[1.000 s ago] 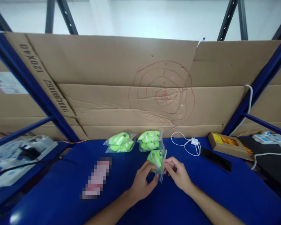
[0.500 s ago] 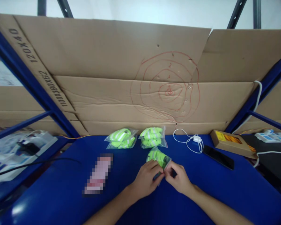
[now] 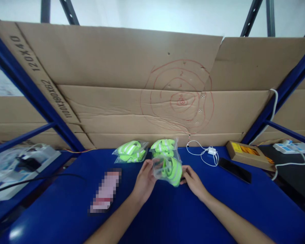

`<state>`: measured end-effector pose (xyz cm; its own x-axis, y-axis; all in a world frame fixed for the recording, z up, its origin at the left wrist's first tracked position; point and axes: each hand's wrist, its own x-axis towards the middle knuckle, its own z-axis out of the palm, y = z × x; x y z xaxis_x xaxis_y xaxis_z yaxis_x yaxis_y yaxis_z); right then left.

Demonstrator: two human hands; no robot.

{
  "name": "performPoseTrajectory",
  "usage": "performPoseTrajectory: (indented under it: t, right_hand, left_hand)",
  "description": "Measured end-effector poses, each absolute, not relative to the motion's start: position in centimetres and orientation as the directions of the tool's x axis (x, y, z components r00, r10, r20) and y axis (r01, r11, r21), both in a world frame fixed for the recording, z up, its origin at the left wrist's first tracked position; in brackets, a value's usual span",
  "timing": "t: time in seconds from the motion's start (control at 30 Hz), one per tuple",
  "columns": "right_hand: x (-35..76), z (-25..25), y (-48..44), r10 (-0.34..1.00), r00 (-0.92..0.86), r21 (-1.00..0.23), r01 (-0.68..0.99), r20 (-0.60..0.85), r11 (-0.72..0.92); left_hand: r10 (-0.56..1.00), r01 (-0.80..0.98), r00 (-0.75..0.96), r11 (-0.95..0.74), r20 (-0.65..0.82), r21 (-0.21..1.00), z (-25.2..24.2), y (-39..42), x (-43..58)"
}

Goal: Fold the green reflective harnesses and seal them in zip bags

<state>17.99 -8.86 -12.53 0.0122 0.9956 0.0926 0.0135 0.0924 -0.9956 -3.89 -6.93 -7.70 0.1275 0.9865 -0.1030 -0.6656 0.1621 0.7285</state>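
Note:
Both my hands hold one clear plastic bag of neon-yellow reflective fabric just above the blue table. My left hand grips its left edge with fingers curled round it. My right hand grips its right lower corner. Two more filled bags lie behind it by the cardboard wall: one bag on the left, another directly beyond the held bag.
A blurred pink flat item lies left of my hands. A white cable with adapter, a black phone and a brown box sit at the right. Cardboard sheets wall the back; blue rack posts stand either side.
The bag was pinched low between both hands near the table; now it is lifted, turned broadside and moved forward, with my hands spread to its two edges.

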Motion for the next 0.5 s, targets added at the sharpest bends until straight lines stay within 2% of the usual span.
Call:
performPoseTrajectory:
  t: [0.07,0.17,0.3,0.37,0.4,0.43,0.5]
  right_hand:
    - [18.4,-12.2,-8.6,0.998,-0.023,-0.999,-0.009,0.053,0.053]
    - [19.5,-10.8,-8.3,0.997,-0.023,-0.998,-0.004,0.069,0.069]
    - [21.4,-6.1,-7.4,0.964,0.093,-0.965,0.108,0.249,0.239]
    - [21.8,-2.5,-7.0,0.934,0.081,-0.924,0.197,0.347,0.327]
    - [21.9,-0.5,-6.8,0.916,0.029,-0.885,0.271,0.4,0.377]
    - [22.0,1.5,-6.7,0.865,-0.086,-0.757,0.445,0.495,0.478]
    - [22.2,5.3,-6.6,0.768,-0.299,-0.477,0.641,0.567,0.601]
  left_hand:
    - [0.976,-0.696,0.121,0.215,-0.183,0.686,-8.2,-6.5,-3.8]
    - [0.975,-0.668,0.137,0.221,-0.175,0.711,-9.2,-6.1,-3.5]
    - [0.972,-0.584,0.187,0.227,-0.143,0.779,-10.2,-6.4,-3.1]
    - [0.963,-0.513,0.213,0.254,-0.165,0.82,-10.7,-6.7,-3.0]
    - [0.959,-0.472,0.22,0.267,-0.182,0.84,-10.9,-6.9,-2.9]
    - [0.954,-0.429,0.222,0.279,-0.199,0.859,-11.1,-7.0,-2.9]
    - [0.949,-0.347,0.228,0.288,-0.217,0.893,-11.5,-7.3,-2.8]
